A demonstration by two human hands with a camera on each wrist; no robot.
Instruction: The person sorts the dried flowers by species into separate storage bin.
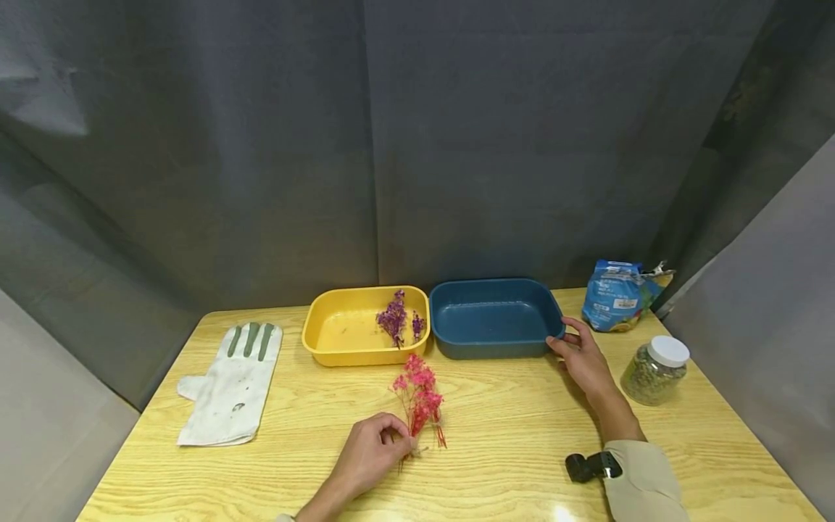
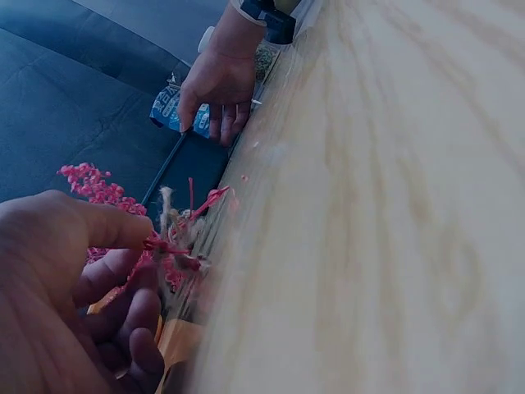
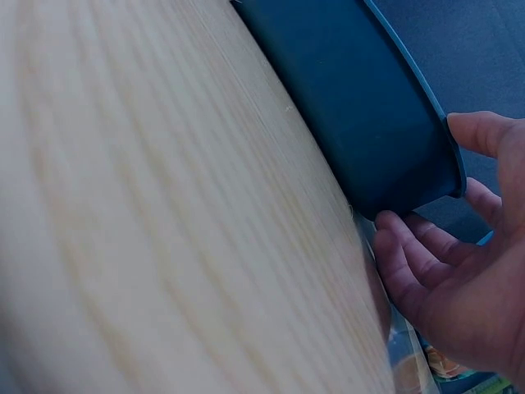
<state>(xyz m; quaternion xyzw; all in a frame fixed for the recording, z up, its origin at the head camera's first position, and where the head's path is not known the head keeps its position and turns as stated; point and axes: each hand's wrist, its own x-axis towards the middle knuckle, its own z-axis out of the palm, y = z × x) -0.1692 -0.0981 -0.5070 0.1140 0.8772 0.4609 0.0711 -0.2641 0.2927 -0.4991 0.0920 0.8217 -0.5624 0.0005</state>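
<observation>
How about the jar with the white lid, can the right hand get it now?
Probably yes. The jar stands near the right hand, with only bare table between them, though that hand would first have to let go of the blue tray.

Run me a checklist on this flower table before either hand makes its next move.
1. Pink flowers held: ok, the left hand pinches them by the stems.
2. Blue tray steadied: ok, the right hand holds its right end, thumb on the rim.
3. A hand free: not ok, both are occupied.
4. Purple flowers inside the yellow tray: ok, at its right end.
5. Lid on the jar: ok, though how tight doesn't show.
6. Blue bag sealed: cannot tell, its top is crumpled.
</observation>
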